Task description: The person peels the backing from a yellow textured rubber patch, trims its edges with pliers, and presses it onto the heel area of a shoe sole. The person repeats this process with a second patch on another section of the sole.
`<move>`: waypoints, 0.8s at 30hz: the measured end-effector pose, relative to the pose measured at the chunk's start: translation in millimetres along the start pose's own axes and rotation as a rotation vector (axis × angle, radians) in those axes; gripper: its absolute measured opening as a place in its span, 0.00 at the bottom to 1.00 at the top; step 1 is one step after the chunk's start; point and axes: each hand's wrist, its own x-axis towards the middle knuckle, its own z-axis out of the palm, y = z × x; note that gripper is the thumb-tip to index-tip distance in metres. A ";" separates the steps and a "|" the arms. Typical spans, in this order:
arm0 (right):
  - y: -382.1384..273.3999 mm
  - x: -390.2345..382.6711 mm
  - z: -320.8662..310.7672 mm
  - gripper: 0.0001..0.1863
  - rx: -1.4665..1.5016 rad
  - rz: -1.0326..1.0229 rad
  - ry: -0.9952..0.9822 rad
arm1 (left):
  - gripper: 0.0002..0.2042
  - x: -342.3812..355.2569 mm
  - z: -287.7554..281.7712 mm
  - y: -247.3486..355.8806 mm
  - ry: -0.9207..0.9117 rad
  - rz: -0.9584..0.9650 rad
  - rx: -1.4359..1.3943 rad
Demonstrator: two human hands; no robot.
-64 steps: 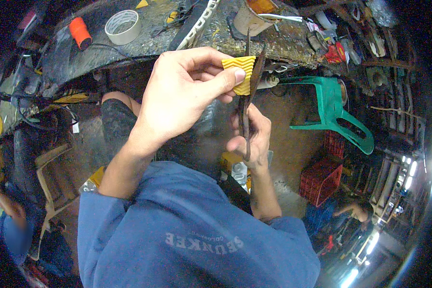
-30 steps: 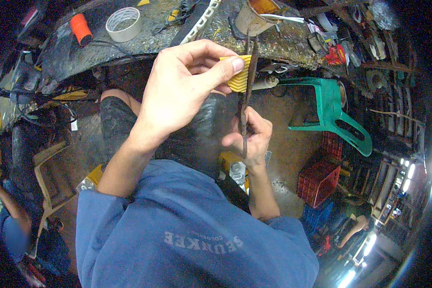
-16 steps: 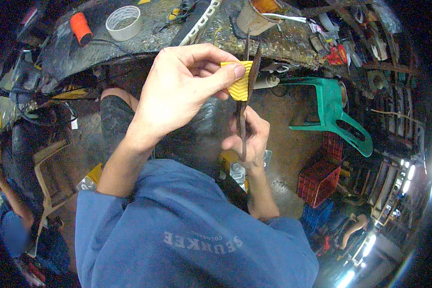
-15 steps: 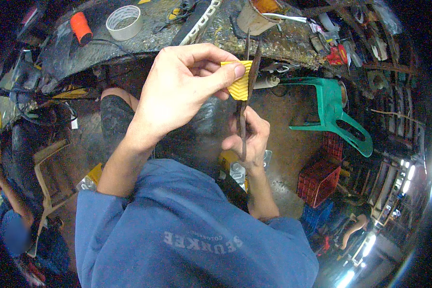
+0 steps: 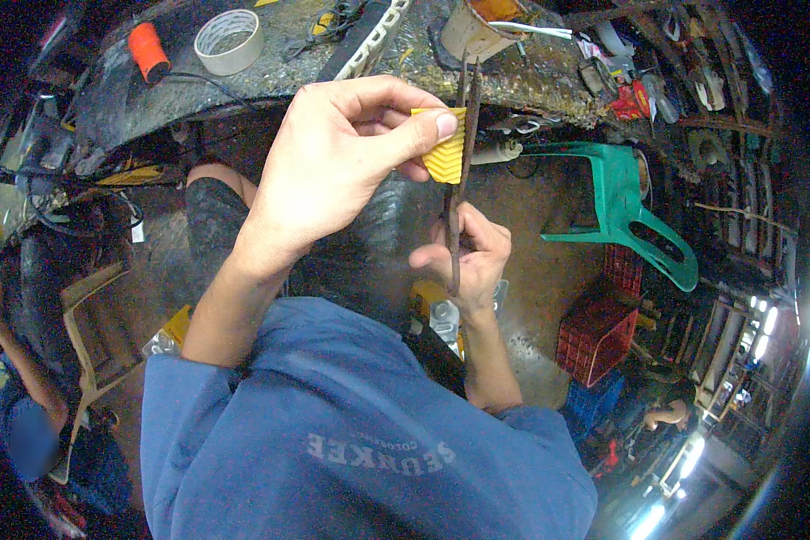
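Between the thumb and fingers of my left hand is a small yellow piece with zigzag ridges. My right hand grips a pair of dark, worn scissors, blades pointing away from me. The blades stand along the right edge of the yellow piece and look nearly closed. Whether they cut into it I cannot make out. Part of the right hand's fingers is hidden behind the scissor handles.
Ahead is a grimy workbench with a roll of tape, an orange cylinder and a stained pot. To the right are a green plastic stool and a red crate. Another person is at far left.
The scissor blades have swung closer together at the yellow piece. My left hand and the piece have shifted very slightly left and away from me.
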 end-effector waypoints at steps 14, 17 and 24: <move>-1.0 5.3 -0.2 0.37 0.097 -0.004 -0.048 | 0.12 -5.5 -0.8 4.8 -0.039 -0.037 0.073; -0.6 6.8 -0.7 0.36 0.096 -0.001 -0.042 | 0.12 -5.2 -0.1 3.9 -0.028 -0.038 0.060; 0.2 5.6 0.6 0.35 0.104 0.015 -0.027 | 0.12 -0.4 1.0 -0.8 -0.029 -0.024 0.000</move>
